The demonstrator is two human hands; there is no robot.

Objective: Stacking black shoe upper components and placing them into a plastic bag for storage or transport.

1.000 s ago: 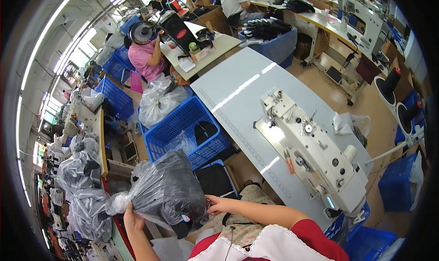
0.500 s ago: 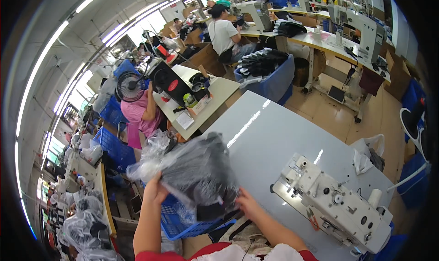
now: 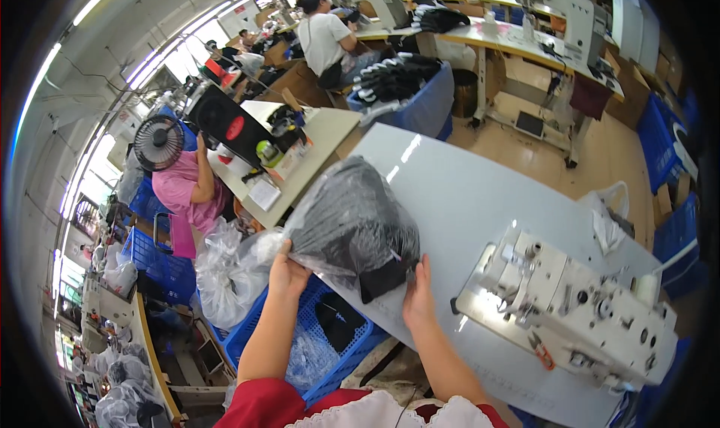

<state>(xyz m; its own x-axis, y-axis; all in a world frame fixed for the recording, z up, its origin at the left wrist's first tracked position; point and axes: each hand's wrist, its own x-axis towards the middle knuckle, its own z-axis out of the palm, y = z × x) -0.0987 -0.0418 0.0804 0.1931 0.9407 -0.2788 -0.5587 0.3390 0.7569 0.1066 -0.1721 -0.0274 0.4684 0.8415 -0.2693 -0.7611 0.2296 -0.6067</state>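
Observation:
A clear plastic bag packed with dark, folded fabric-like pieces is held in front of me at the near left edge of the grey sewing table. My left hand grips its lower left side. My right hand is at its lower right corner, fingers fairly straight along the bag's side. A black flat piece shows at the bag's near end. Below the bag, a blue plastic basket holds crumpled clear plastic and a black piece.
A white sewing machine stands on the table's right, with orange-handled thread snips beside it. A white plastic bag lies at the far right edge. Bulky clear bags sit left of the basket. Co-workers sit beyond, one in pink.
The plastic bag has moved slightly up and right, over the table's edge, with both hands on it. My view has shifted, and more of the blue basket shows.

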